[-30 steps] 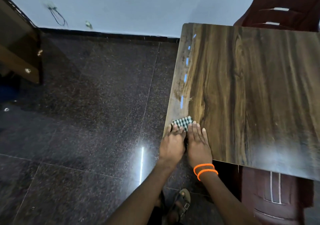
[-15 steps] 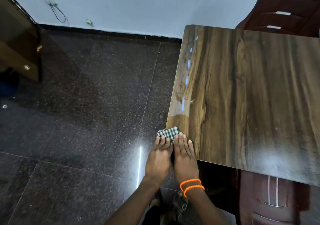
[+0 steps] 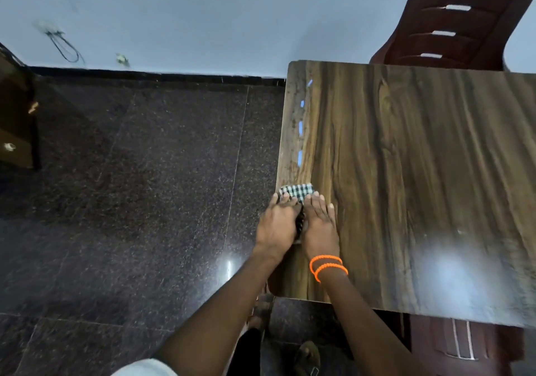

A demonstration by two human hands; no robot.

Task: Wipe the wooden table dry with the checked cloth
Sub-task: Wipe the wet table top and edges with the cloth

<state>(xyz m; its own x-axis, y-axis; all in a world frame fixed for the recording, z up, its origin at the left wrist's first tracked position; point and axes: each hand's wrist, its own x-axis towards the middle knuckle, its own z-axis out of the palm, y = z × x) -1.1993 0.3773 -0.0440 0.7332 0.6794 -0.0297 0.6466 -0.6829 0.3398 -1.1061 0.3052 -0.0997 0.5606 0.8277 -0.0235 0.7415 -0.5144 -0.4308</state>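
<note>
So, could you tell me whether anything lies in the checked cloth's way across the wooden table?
Nothing visible does. The left hand and right hand press the folded black-and-white checked cloth at the brown wooden table's left edge; beyond, only reflections.

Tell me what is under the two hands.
The checked cloth, lying on the wooden table at its edge. The left hand and right hand press flat on it. Only its far end and a sliver between them show; the rest is covered.

- Left hand [image 3: 278, 226] and right hand [image 3: 319, 225] have pushed the cloth [image 3: 295, 190] forward along the counter's [image 3: 406, 172] left edge, away from the near corner
- Cloth, half a second ago overhanging that corner, now lies on the wood
</note>
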